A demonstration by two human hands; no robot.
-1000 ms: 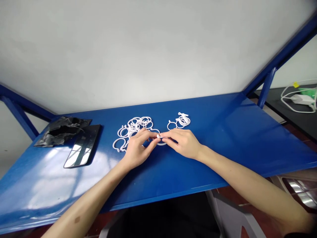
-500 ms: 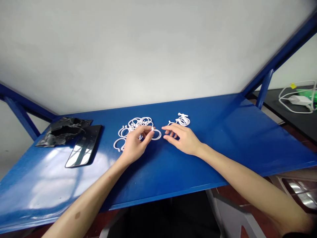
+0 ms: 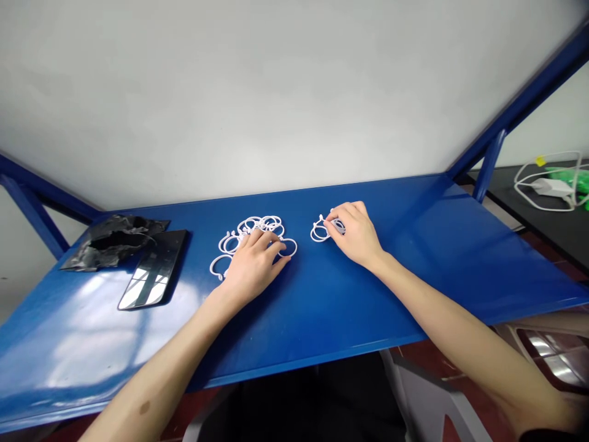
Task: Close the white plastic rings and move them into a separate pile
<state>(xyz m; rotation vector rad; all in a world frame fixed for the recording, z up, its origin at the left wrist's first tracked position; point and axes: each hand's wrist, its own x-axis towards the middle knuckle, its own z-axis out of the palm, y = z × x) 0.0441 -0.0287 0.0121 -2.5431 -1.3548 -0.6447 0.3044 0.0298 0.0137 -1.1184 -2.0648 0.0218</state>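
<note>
My left hand (image 3: 254, 263) hovers low over a loose pile of white plastic curtain rings (image 3: 253, 222), its thumb and fingers apart. One single white ring (image 3: 295, 247) lies at its fingertips, partly covered by them. The rings are C-shaped with small knobs at their ends. Further right, my right hand (image 3: 355, 233) has its thumb and fingertips closed on a white ring in a smaller group of rings (image 3: 318, 236). That hand hides part of the group.
On the left of the blue table (image 3: 322, 313) lie a dark phone (image 3: 150, 276) with a reflective screen and a crumpled black plastic bag (image 3: 115, 239). A white wall rises behind. At far right, a white cable and charger (image 3: 550, 189) rest on a dark surface.
My right hand has moved right and away to the smaller group and closed there. My left hand has loosened its pinch on the single ring and turned palm down.
</note>
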